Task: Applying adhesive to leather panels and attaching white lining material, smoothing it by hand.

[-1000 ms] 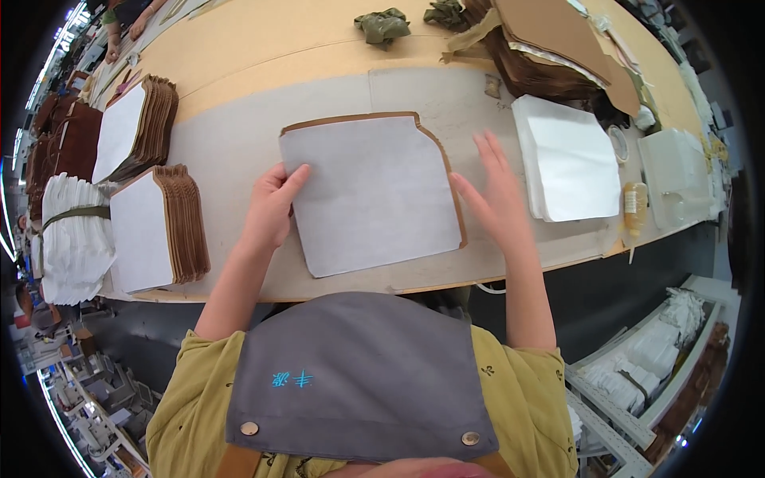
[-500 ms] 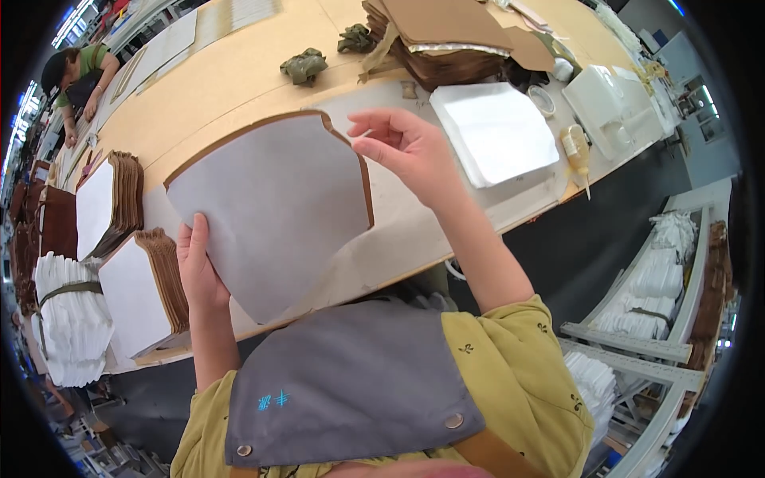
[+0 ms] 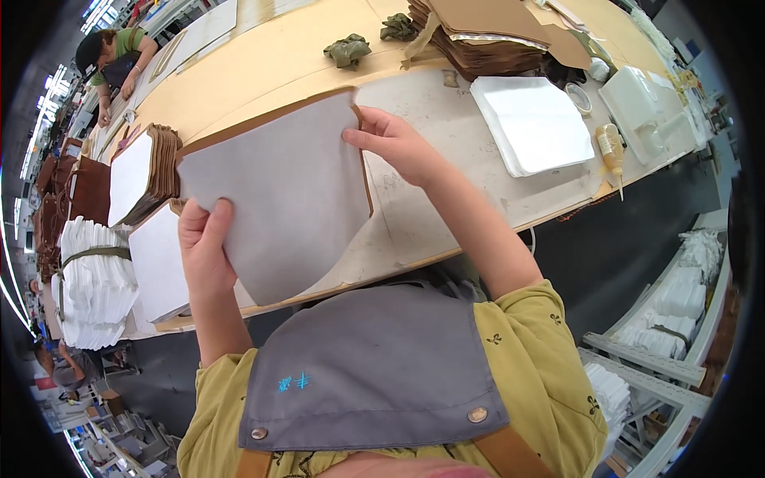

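Observation:
A piece with a pale grey face and brown edging is raised over the near side of the table, slightly bent. My left hand grips its left side, thumb on the grey face. My right hand pinches its right edge near the notched upper corner, thumb in front. Two stacks of brown-edged pieces with white tops, one farther back and one nearer, stand at the left beside a strapped white bundle. The nearer stack is partly hidden behind the held piece and my hand.
The table carries white sheets, brown pieces, crumpled green material, a tape roll, a glue bottle and a clear tray. A co-worker leans over the far left; a metal rack stands below right.
The piece has been lifted and tilted, shifting leftward. My right hand moved from beside it up to its upper right edge and closed on it. The view has swung, showing more of the co-worker.

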Demonstrator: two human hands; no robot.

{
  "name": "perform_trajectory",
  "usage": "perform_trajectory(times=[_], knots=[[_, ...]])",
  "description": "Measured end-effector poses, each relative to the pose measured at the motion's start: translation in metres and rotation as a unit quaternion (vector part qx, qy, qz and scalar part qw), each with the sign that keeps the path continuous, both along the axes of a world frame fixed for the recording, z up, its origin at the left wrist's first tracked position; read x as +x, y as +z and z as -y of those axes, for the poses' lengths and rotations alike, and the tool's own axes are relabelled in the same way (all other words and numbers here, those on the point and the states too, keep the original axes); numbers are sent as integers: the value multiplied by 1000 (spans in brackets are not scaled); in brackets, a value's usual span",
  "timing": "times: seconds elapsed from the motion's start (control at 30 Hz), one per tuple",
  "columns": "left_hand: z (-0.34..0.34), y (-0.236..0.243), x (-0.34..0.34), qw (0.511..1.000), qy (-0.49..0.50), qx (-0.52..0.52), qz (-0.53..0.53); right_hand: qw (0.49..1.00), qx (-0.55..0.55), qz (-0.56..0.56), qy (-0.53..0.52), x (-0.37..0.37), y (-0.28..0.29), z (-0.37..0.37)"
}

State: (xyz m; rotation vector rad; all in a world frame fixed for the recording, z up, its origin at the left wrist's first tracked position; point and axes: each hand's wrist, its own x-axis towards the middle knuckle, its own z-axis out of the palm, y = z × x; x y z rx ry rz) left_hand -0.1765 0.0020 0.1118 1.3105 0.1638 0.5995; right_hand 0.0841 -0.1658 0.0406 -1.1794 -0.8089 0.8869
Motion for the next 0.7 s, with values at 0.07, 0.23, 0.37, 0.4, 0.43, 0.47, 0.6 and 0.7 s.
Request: perform_trajectory(times=[0.07, 0.23, 0.37, 0.4, 0.43, 0.47, 0.6, 0.7], knots=[[6, 10, -3, 998, 62, -6, 22, 999, 38, -24, -29, -8, 11, 8], [-2, 11, -5, 993, 110, -44, 27, 987, 81, -30, -139, -28, 48, 38], [-7, 5, 0, 990, 111, -79, 42, 973, 139, 51, -175, -31, 58, 53], [-7, 4, 1, 990, 104, -84, 41, 972, 135, 63, -184, -31, 59, 55], [-7, 4, 1, 990, 99, -88, 41, 971, 135, 63, -184, -32, 60, 57], [-5, 5, 2, 990, 100, -89, 41, 969, 137, 73, -195, -31, 60, 58], [2, 10, 2, 991, 90, -88, 43, 965, 129, 88, -213, -31, 60, 61], [2, 9, 1, 993, 77, -81, 46, 961, 120, 107, -224, -29, 57, 62]])
